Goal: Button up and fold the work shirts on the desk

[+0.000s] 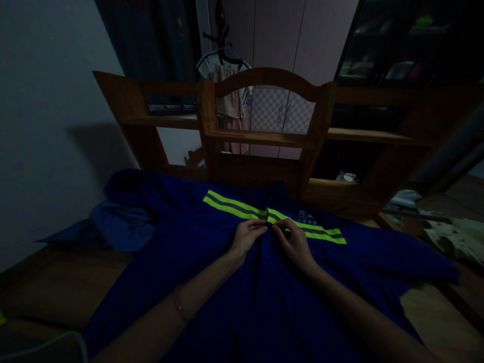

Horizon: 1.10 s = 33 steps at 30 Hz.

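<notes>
- Far side: wooden shelf unit with arched top rail, standing in front of pale cabinet doors and partly blocking their checkered lower panels.
- Behind the unit, left of its middle: dark coat stand with light hanging clothes, seen partly through the open bay.
- Far right: dark cabinet, contents too dim to name; at lower right, crumpled pale cloth.
- Far left: plain, smooth wall; beside it, heaped lighter-blue cloth, next to the garment's left sleeve.
- Centre, before the shelf unit: deep-blue garment, laid out with sleeves spread left and right over a wooden surface, middle and near parts partly hidden under both forearms.
- Left hand: fingers closed in a pinch on the garment's front edge, at the inner end of the left stripe; thin band around the wrist.
- Right hand: thumb and fingers likewise pinched on the front edge, just beside the left; cannot tell what fastening, if any, lies between the fingertips.
- Materials: matte, softly creased fabric; flat yellow-green stripes with grey centre lines; pale printed emblem above the right stripe; visibly grained timber.
</notes>
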Available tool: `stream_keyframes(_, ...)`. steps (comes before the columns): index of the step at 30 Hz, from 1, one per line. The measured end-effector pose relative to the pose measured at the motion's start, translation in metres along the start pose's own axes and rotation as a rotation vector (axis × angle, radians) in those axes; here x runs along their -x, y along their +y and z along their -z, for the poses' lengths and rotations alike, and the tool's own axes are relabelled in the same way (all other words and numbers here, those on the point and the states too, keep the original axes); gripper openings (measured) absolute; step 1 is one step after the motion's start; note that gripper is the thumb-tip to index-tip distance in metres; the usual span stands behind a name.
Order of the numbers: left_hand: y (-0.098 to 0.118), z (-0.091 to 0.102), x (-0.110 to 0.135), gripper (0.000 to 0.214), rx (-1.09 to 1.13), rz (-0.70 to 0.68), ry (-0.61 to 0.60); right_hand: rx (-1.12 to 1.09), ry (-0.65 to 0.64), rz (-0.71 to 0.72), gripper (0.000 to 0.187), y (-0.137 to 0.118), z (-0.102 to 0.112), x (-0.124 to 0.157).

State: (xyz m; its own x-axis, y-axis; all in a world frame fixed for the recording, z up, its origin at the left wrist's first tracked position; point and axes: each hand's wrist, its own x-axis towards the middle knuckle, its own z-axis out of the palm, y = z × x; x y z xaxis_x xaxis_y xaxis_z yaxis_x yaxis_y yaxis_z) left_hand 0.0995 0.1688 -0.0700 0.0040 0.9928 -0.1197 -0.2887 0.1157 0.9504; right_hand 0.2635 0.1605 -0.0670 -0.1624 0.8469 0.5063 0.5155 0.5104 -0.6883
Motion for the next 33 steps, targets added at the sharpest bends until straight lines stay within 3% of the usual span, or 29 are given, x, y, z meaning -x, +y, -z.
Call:
stream_keyframes(15,-0.0039,0.0001,-0.0058,0.031,-0.090,-0.144,0.003,-0.006,-0.022,0.028,0.010,0.0003,-0.0019,0.0005)
stream_keyframes(33,-0.0036,0.0001,-0.0013,0.031,-0.081,-0.113,0.052,0.018,0.001,0.082,0.015,-0.0065,0.0054,0.0000)
